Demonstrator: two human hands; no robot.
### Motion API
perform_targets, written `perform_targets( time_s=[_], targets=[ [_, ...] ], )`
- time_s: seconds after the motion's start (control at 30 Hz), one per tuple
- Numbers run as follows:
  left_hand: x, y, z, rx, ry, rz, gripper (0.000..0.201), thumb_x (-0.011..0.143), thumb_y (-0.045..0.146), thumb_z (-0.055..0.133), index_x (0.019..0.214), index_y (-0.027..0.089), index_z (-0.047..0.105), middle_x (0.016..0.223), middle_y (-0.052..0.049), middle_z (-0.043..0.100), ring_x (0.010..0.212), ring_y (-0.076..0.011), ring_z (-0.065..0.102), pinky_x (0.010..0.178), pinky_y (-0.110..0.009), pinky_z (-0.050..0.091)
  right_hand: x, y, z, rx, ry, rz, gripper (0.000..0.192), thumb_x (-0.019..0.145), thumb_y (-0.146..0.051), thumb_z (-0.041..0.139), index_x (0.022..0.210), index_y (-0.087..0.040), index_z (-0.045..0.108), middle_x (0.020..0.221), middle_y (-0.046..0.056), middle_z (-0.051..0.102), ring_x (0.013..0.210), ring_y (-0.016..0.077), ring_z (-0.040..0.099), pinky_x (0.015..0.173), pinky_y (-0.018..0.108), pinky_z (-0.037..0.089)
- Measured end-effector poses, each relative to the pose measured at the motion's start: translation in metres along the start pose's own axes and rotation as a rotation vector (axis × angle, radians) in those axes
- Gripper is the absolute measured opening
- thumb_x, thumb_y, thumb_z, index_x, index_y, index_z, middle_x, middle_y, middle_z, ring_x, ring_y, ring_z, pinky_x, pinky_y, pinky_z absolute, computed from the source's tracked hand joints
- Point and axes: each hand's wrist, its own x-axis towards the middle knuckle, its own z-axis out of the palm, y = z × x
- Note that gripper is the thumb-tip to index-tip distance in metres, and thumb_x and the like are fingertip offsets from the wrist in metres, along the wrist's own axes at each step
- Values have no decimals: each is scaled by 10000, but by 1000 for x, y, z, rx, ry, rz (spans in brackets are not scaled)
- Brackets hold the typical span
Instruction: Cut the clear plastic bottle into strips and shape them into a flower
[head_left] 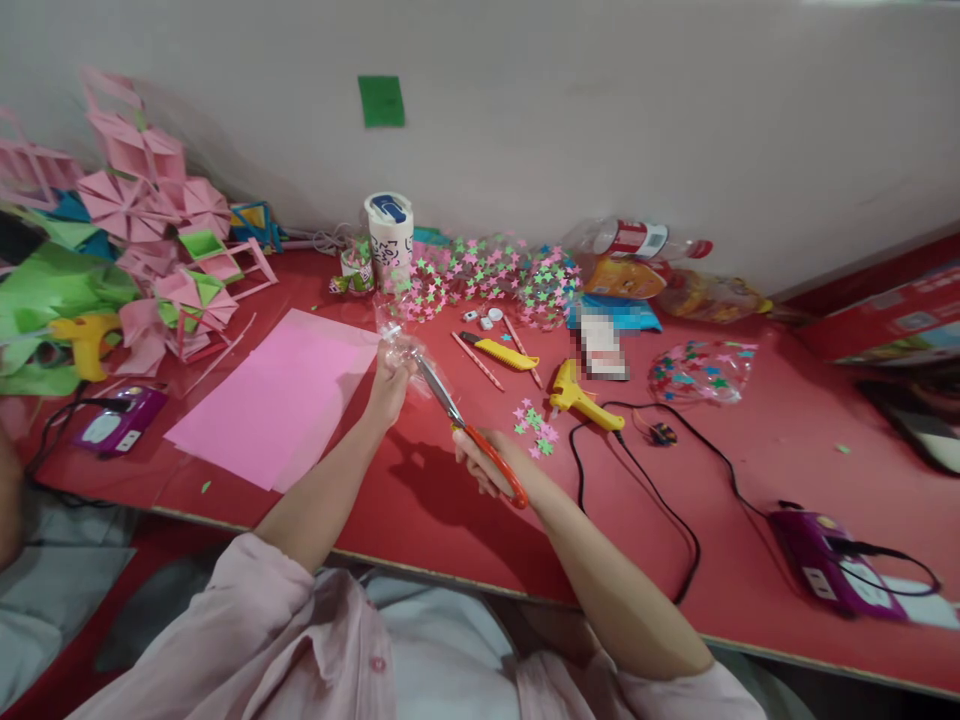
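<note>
My left hand (391, 385) is closed around a piece of clear plastic (401, 345), see-through enough that its exact shape is hard to make out. In my right hand (480, 468) is a pair of scissors (491, 460) with orange-red handles. Their metal blades point up and left to the plastic at my left hand; whether the blades grip it I cannot tell. Pink paper sheets (274, 400) lie left of my left hand. Small pink and green paper stars (536, 428) are scattered just right of the scissors.
Behind my hands stand a white tumbler (391, 245) and star-covered clear plastic pieces (487, 270). A yellow cutter knife (501, 352), a yellow glue gun (585, 395) with its black cord, and plastic bottles (637, 240) lie right. Pink paper crafts (142, 210) pile up left.
</note>
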Motion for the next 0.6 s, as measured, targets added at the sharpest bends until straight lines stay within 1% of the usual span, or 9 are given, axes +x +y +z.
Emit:
perform_targets(
  time_s=[0.17,0.27,0.37,0.43,0.53,0.6],
  targets=[
    [-2,1,2,-2,25,-6,605,764,244,687,1325,299,467,895,28,647,783,-132,655,829,-327,531,-2,-4,3,-18,48,27,472,834,-657,530,687,-216,449,369,-123,346,262,54,353,333,187,331],
    [-2,3,2,2,33,-10,623,755,230,692,1332,301,467,866,37,636,761,-130,651,799,-319,536,-4,-8,4,-62,79,57,450,837,-626,546,674,-220,440,362,-116,350,255,60,353,312,192,307],
    [-1,2,2,13,34,-12,614,750,246,695,1320,295,474,866,35,631,758,-132,644,795,-322,529,-4,-8,4,-85,100,81,471,816,-642,565,652,-218,441,369,-111,349,251,61,354,301,194,294],
    [-1,2,1,17,30,-12,588,751,257,691,1301,288,484,871,31,632,764,-134,642,800,-323,524,-3,-6,3,-71,77,60,485,818,-660,548,653,-216,444,365,-112,343,252,60,351,311,193,306],
    [-2,0,0,28,7,-5,529,749,246,684,1247,277,509,869,25,635,781,-138,641,818,-321,518,-2,-2,1,-9,18,12,490,825,-674,527,685,-209,459,369,-116,352,271,57,366,364,196,378],
    [-3,-1,0,42,-17,5,491,740,232,686,1202,270,523,883,20,641,799,-141,640,838,-323,514,-1,0,1,9,13,-11,494,817,-681,532,698,-206,465,381,-118,363,285,56,384,395,199,414]
  ],
)
